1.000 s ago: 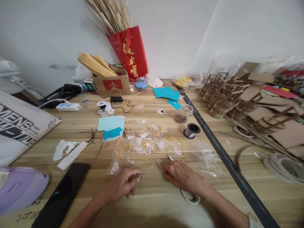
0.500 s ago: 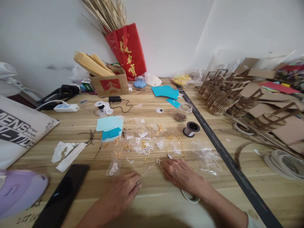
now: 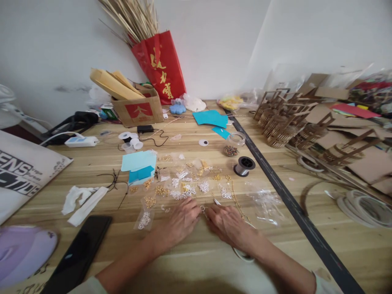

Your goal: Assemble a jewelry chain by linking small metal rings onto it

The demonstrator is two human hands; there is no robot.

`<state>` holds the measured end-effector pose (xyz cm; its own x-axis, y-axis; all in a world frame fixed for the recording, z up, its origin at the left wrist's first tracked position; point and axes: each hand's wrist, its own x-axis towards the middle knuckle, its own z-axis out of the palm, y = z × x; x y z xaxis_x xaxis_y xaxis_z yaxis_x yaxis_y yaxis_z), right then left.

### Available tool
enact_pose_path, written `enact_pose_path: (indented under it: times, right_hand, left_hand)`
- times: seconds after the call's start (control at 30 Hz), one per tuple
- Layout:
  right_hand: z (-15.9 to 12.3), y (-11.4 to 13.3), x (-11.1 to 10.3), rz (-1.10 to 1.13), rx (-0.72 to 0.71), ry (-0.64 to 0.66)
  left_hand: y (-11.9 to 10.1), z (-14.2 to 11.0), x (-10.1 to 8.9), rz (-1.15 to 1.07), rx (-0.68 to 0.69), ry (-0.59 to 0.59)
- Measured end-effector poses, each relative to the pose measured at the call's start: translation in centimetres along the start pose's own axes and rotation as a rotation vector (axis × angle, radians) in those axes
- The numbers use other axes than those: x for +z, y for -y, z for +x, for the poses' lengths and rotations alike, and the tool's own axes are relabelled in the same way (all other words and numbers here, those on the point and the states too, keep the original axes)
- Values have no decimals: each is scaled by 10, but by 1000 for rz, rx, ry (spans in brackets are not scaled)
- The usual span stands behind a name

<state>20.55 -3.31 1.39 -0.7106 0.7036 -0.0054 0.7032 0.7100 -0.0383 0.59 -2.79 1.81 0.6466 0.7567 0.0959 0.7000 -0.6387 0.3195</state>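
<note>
Silver rings [image 3: 202, 209], between both hands [image 3: 183, 218] [image 3: 229, 225]

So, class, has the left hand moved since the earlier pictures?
Yes. Judged against the small bag of silver rings, the left hand has moved right and forward, closer to the right hand.

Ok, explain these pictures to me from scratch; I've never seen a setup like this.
There is no machine: you see a person's bare left hand and right hand. Every picture comes from one camera worn on that person's head, looking forward and down. Between the hands sits a small silver-coloured ring-shaped piece; their exact grip is hidden. A pointed metal tool with a pale curved handle passes under the right hand. On the pale wooden table lie a clear plastic bag of silver-coloured rings, a black-flanged spool of silver wire and a flat black phone.
</note>
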Motion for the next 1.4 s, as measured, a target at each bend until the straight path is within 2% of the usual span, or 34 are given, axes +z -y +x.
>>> enact_pose_path:
  times: [0.13,0.37,0.7,1.1,1.4]
  right_hand:
    - [-2,-2,2,17,-7,3]
    - [-5,-8,8,97,-8,4]
    - [-1,0,-2,136,2,40]
    - [6,-5,-22,313,53,136]
    - [7,-7,-19,339,48,123]
  left_hand:
    - [3,6,7,-18,17,-10]
    - [0,8,2,-64,1,-24]
    - [3,12,12,-118,-73,-42]
    - [17,12,16,-285,-57,-81]
    - [17,13,12,-260,-40,-51]
